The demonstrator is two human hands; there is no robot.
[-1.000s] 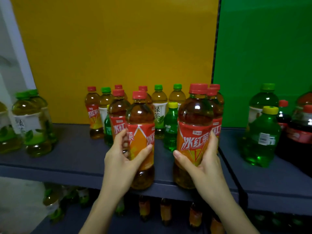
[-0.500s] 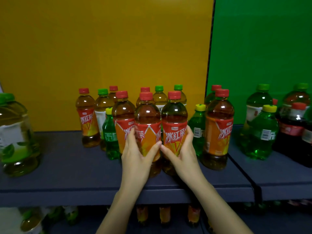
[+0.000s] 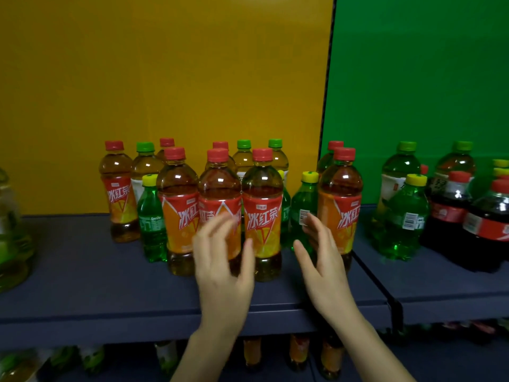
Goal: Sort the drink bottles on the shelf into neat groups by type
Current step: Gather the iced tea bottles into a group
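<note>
While three red-capped iced tea bottles (image 3: pixel 220 213) stand touching in a row at the shelf (image 3: pixel 82 285) front, my left hand (image 3: pixel 223 271) and right hand (image 3: pixel 322 266) hover before them, fingers spread, gripping nothing; green Sprite bottle (image 3: pixel 303 216) just behind right.

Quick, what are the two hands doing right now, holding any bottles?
Left hand: open, holding nothing.
Right hand: open, holding nothing.
</note>
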